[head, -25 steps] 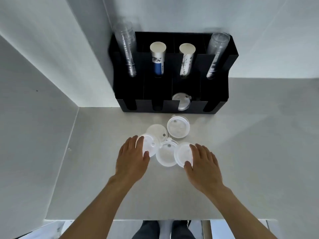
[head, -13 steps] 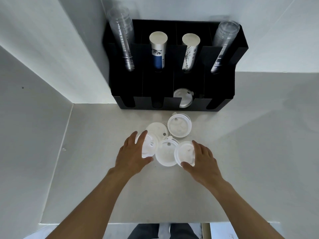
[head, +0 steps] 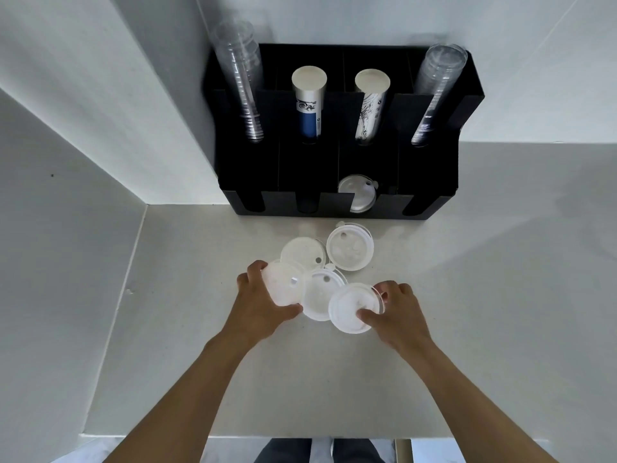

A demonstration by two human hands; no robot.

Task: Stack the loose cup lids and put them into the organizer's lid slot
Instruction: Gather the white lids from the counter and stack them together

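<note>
Translucent white plastic lids [head: 350, 253] lie on a matt pale counter [head: 467, 295] before a matt black organizer [head: 427, 175].

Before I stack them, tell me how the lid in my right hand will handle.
The lid looks thin and translucent, so probably light and flexible. Its glossy plastic may slip in the right hand. Flat and round, it should nest rather than tip.

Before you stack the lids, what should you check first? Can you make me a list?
1. Left hand grips the leftmost lid: ok.
2. Right hand grips the nearest lid: ok.
3. Middle lid free to lift: not ok, both held lids overlap it.
4. Two far lids within reach: ok.
5. Room in the organizer's lid slot: cannot tell; one lid already sits there.
6. All lids facing the same way: cannot tell.
</note>
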